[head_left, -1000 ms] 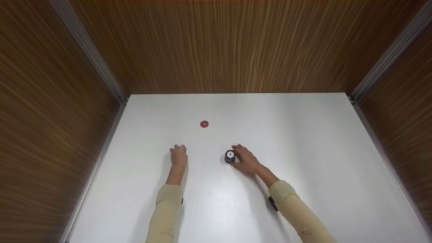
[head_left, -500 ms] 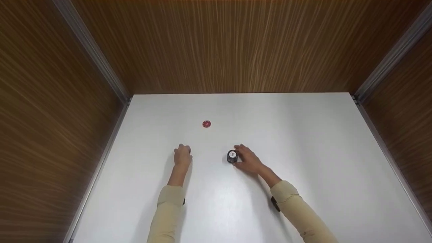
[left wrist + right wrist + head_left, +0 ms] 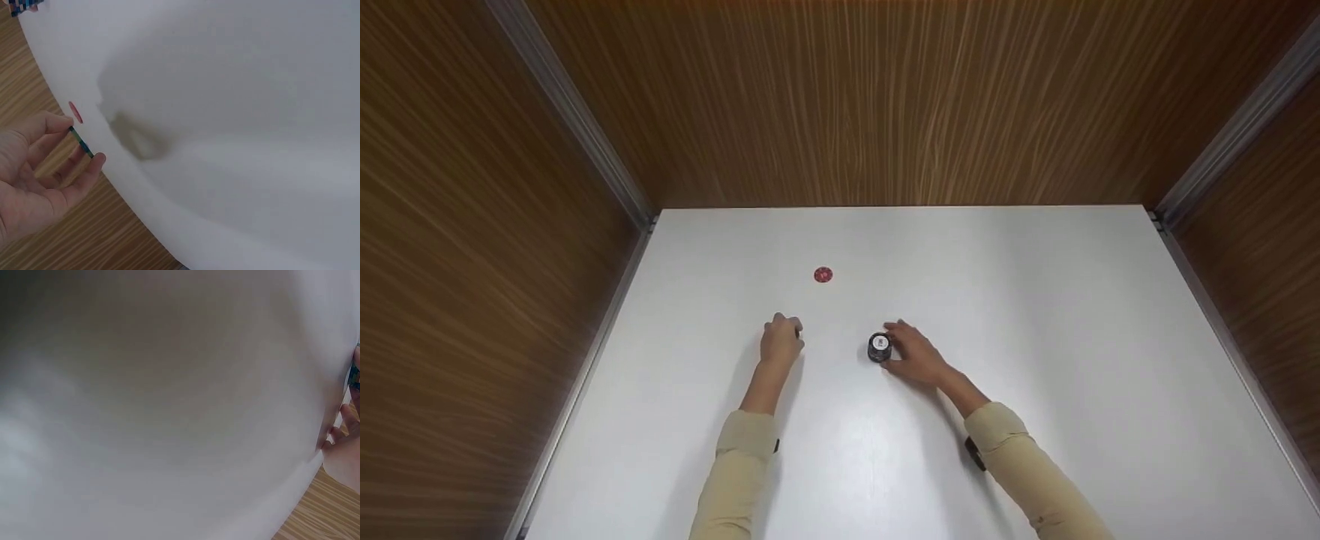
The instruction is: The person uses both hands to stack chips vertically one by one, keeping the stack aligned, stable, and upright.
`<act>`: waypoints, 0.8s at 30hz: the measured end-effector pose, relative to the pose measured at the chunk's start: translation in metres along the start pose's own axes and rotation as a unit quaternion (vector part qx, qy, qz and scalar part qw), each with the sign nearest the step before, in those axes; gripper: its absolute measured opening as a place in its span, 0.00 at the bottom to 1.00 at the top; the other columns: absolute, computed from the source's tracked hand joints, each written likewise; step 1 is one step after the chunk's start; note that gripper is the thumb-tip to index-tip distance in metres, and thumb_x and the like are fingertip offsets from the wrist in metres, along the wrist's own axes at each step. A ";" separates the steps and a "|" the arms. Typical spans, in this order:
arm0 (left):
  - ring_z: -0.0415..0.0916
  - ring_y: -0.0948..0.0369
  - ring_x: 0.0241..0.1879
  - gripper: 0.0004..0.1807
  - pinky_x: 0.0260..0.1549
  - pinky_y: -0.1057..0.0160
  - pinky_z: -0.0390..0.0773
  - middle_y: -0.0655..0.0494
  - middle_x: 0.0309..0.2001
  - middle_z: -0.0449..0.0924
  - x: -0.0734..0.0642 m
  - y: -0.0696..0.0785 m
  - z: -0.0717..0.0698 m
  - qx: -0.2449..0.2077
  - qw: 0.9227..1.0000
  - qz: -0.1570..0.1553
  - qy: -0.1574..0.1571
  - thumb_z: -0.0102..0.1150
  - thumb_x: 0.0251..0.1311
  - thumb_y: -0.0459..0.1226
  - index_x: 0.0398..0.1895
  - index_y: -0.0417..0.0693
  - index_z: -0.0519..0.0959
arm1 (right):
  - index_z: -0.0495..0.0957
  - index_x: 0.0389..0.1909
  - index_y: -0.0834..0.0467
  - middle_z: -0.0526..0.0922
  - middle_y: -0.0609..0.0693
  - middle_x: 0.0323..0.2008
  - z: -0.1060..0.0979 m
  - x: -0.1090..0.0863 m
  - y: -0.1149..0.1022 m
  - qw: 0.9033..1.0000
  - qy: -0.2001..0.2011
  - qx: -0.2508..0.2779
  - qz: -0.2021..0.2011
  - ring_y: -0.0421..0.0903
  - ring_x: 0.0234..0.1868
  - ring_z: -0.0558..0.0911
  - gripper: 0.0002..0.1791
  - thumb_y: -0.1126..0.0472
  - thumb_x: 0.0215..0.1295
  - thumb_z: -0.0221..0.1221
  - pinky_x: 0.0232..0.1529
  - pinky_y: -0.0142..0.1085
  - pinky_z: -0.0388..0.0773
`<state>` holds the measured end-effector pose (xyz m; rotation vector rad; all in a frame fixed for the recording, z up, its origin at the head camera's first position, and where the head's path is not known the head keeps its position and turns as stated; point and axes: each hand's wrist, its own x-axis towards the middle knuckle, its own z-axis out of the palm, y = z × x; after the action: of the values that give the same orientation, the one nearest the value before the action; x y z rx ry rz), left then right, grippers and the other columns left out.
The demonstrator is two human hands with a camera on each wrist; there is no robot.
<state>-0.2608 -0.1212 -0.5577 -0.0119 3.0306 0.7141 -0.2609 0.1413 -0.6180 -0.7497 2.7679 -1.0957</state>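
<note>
Pinched between the thumb and a fingertip of my left hand [image 3: 39, 174] is a single poker chip [image 3: 81, 142], seen edge-on with green and dark blue bands. In the head view this left hand [image 3: 781, 343] is over the white table, left of centre. My right hand [image 3: 916, 358] holds a short stack of dark poker chips [image 3: 880, 345] between thumb and fingers; the top one has a white centre. Striped chip edges of that stack [image 3: 21, 5] show at the top left of the left wrist view. A red poker chip [image 3: 823, 274] lies flat beyond both hands.
The white tabletop [image 3: 1035, 315] ends at a brown wood-grain panel [image 3: 840, 105] at the back. Similar panels with grey metal edge strips [image 3: 585, 127] stand at the left and right.
My left hand has moved to the right and slightly forward, nearer the stack. The right hand stays at the stack. The whole head view has shifted a little.
</note>
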 end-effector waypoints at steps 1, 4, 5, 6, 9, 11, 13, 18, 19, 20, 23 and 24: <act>0.72 0.49 0.39 0.10 0.38 0.58 0.75 0.46 0.34 0.73 0.000 0.001 -0.001 0.001 1.000 0.002 -0.003 0.63 0.49 0.26 0.38 0.36 0.80 | 0.69 0.55 0.67 0.66 0.61 0.60 0.000 0.000 0.000 1.000 0.001 0.002 -0.001 0.60 0.65 0.56 0.31 0.61 0.51 0.66 0.64 0.50 0.49; 0.72 0.50 0.39 0.11 0.38 0.59 0.75 0.46 0.35 0.72 0.000 0.003 -0.002 0.006 1.000 0.007 -0.014 0.63 0.50 0.27 0.39 0.36 0.80 | 0.68 0.57 0.66 0.65 0.60 0.61 0.001 0.000 -0.001 1.000 -0.002 0.007 0.008 0.59 0.66 0.55 0.32 0.60 0.51 0.66 0.64 0.51 0.49; 0.72 0.50 0.39 0.11 0.38 0.59 0.75 0.46 0.35 0.72 0.000 0.004 -0.002 0.007 1.000 0.009 -0.018 0.63 0.50 0.27 0.39 0.36 0.80 | 0.68 0.57 0.66 0.65 0.60 0.61 0.001 0.000 -0.001 1.000 -0.003 0.008 0.012 0.59 0.66 0.55 0.32 0.60 0.52 0.66 0.64 0.52 0.49; 0.72 0.50 0.39 0.11 0.38 0.59 0.75 0.47 0.34 0.72 0.000 0.005 -0.002 0.007 1.000 0.011 -0.020 0.62 0.50 0.27 0.39 0.36 0.80 | 0.67 0.57 0.66 0.64 0.60 0.62 0.002 0.001 -0.001 1.000 -0.005 0.007 0.015 0.59 0.66 0.55 0.32 0.60 0.52 0.66 0.64 0.52 0.49; 0.71 0.51 0.37 0.10 0.36 0.60 0.75 0.48 0.33 0.72 0.000 0.006 -0.001 0.010 1.000 0.018 -0.022 0.62 0.50 0.27 0.38 0.37 0.80 | 0.66 0.59 0.64 0.63 0.60 0.63 0.002 0.001 -0.001 1.000 -0.015 -0.002 0.027 0.58 0.66 0.54 0.33 0.59 0.53 0.65 0.64 0.52 0.48; 0.71 0.52 0.36 0.10 0.36 0.60 0.75 0.48 0.33 0.72 0.000 0.008 0.000 0.014 0.999 0.025 -0.019 0.63 0.50 0.27 0.38 0.37 0.81 | 0.66 0.60 0.64 0.63 0.60 0.63 0.002 0.001 -0.001 0.999 -0.015 -0.002 0.028 0.58 0.66 0.54 0.33 0.59 0.53 0.65 0.64 0.52 0.48; 0.71 0.53 0.36 0.10 0.36 0.61 0.75 0.48 0.33 0.72 -0.001 0.010 0.002 0.015 0.999 0.029 -0.016 0.63 0.50 0.27 0.38 0.38 0.81 | 0.66 0.60 0.63 0.63 0.59 0.63 0.001 0.001 -0.001 0.999 -0.016 -0.002 0.028 0.58 0.66 0.54 0.33 0.59 0.53 0.65 0.64 0.52 0.48; 0.71 0.53 0.36 0.11 0.36 0.61 0.75 0.48 0.35 0.72 -0.003 0.018 0.005 0.006 0.999 0.040 -0.010 0.63 0.49 0.27 0.39 0.38 0.80 | 0.67 0.58 0.66 0.64 0.61 0.62 0.002 0.001 -0.001 1.000 -0.012 -0.001 0.013 0.59 0.66 0.54 0.33 0.59 0.52 0.65 0.65 0.50 0.47; 0.71 0.53 0.37 0.11 0.36 0.61 0.75 0.48 0.35 0.72 -0.004 0.019 0.006 0.004 0.999 0.042 -0.010 0.63 0.49 0.28 0.39 0.38 0.80 | 0.67 0.58 0.66 0.64 0.60 0.62 0.002 0.001 -0.001 1.000 -0.013 0.000 0.014 0.59 0.66 0.54 0.33 0.59 0.52 0.65 0.65 0.50 0.47; 0.71 0.53 0.37 0.11 0.37 0.61 0.75 0.47 0.36 0.72 -0.004 0.021 0.006 0.004 0.999 0.044 -0.011 0.63 0.50 0.28 0.39 0.38 0.80 | 0.67 0.58 0.66 0.64 0.60 0.62 0.002 0.001 -0.001 1.000 -0.013 0.001 0.012 0.59 0.66 0.54 0.32 0.59 0.52 0.65 0.65 0.49 0.46; 0.72 0.53 0.38 0.12 0.37 0.60 0.75 0.47 0.37 0.73 -0.005 0.028 0.007 0.005 0.999 0.051 -0.012 0.64 0.50 0.29 0.40 0.39 0.80 | 0.68 0.57 0.66 0.64 0.60 0.62 0.002 0.001 -0.001 1.000 -0.012 0.002 0.012 0.58 0.66 0.54 0.31 0.59 0.52 0.65 0.65 0.48 0.46; 0.72 0.52 0.39 0.12 0.38 0.60 0.75 0.46 0.38 0.73 -0.005 0.030 0.007 0.007 0.998 0.054 -0.012 0.64 0.50 0.29 0.40 0.39 0.80 | 0.68 0.56 0.66 0.65 0.60 0.62 0.002 0.001 0.000 1.000 -0.010 0.003 0.010 0.58 0.66 0.54 0.31 0.59 0.52 0.65 0.65 0.49 0.46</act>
<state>-0.2563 -0.0908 -0.5503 0.1606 3.0312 0.6950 -0.2613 0.1395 -0.6189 -0.7272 2.7490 -1.0857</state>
